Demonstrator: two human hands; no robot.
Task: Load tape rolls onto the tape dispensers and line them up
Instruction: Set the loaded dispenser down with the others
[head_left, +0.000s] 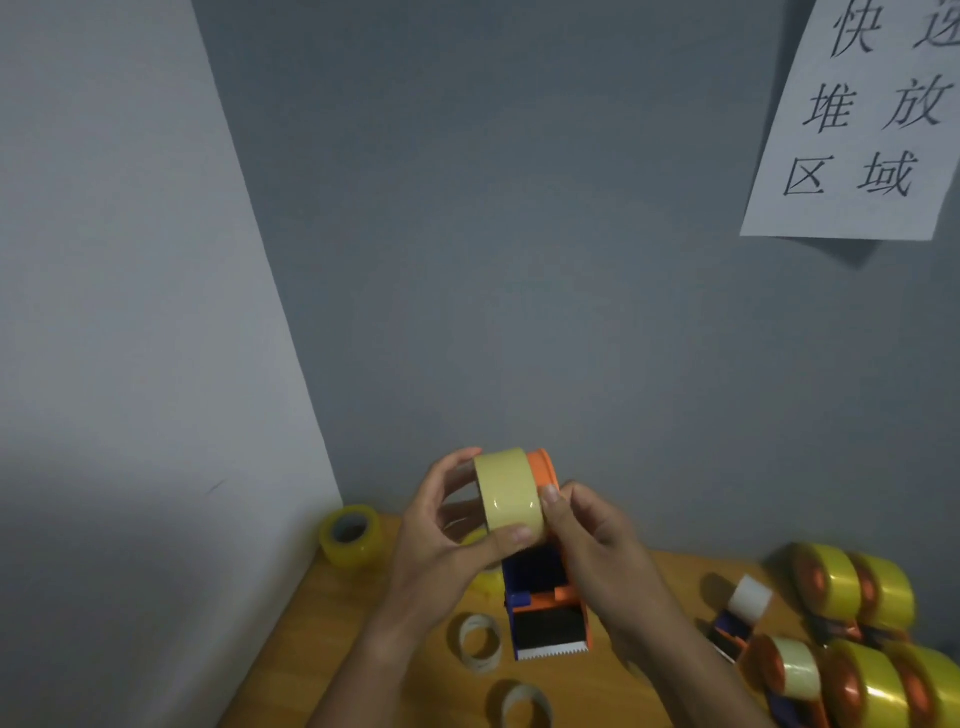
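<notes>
A pale yellow tape roll (510, 493) sits against the orange hub of an orange and blue tape dispenser (548, 618) raised above the wooden table (660, 582). My left hand (441, 540) grips the roll from the left, thumb on its lower rim and fingers curled over the top. My right hand (597, 545) holds the dispenser body, thumb pressing near the hub. The dispenser's serrated blade points toward me.
A full yellow roll (350, 538) stands in the table's back left corner. Two empty cardboard cores (480, 642) (524, 706) lie near the front. Several loaded dispensers (857, 587) (878, 686) sit at the right. Grey walls close in behind and left; a paper sign (862, 119) hangs upper right.
</notes>
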